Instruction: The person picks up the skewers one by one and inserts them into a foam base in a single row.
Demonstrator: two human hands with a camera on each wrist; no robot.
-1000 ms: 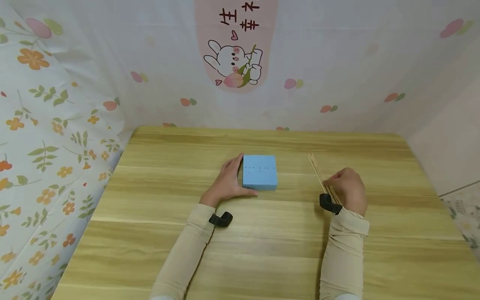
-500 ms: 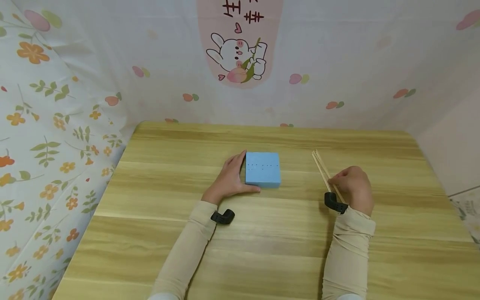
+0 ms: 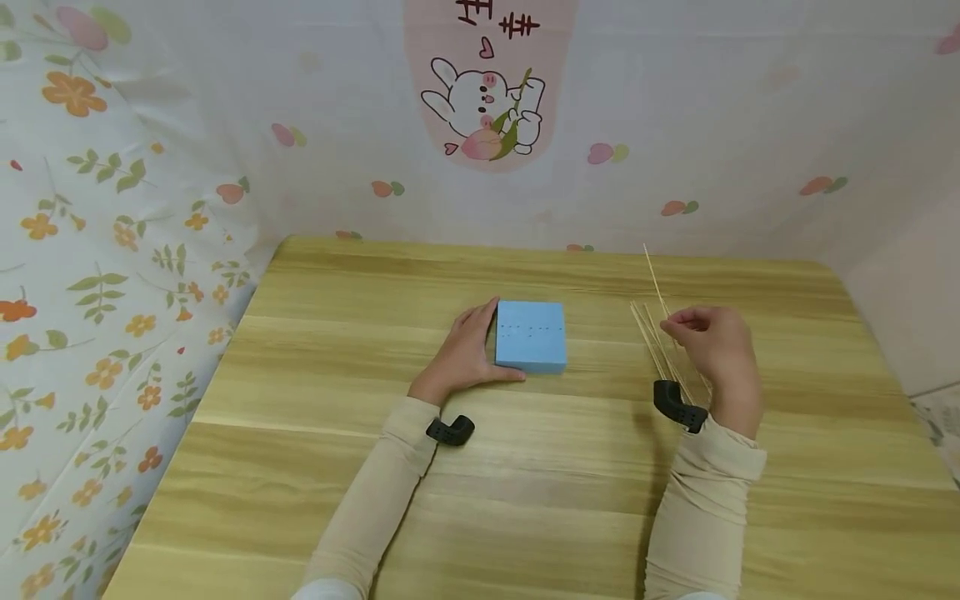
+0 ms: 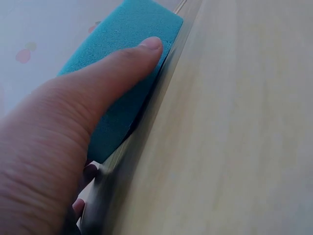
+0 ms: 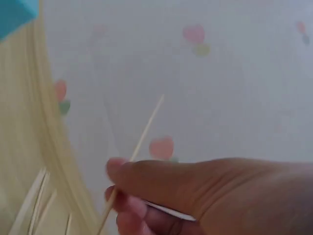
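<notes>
A blue foam block (image 3: 531,333) lies flat on the table, with small dark holes in rows across its top. My left hand (image 3: 463,352) grips it from the left, thumb along the near side and fingers at the far left; in the left wrist view the thumb presses on the foam's side face (image 4: 142,29). To the right, my right hand (image 3: 716,350) pinches a thin bamboo skewer (image 3: 655,279) between thumb and fingertips, raised and tilted. In the right wrist view the skewer (image 5: 146,128) sticks out past the thumb. Below that hand lie several loose skewers (image 3: 648,337), partly hidden.
The wooden table (image 3: 525,500) reaches back to a white printed cloth (image 3: 315,192), and a floral cloth (image 3: 112,333) hangs at the left. A black wrist camera (image 3: 452,431) sits on the left wrist and another camera (image 3: 675,406) on the right wrist.
My right hand has risen from the loose skewers and moved slightly away from me, lifting one skewer. The left hand keeps its hold on the foam block. The head view has shifted a little.
</notes>
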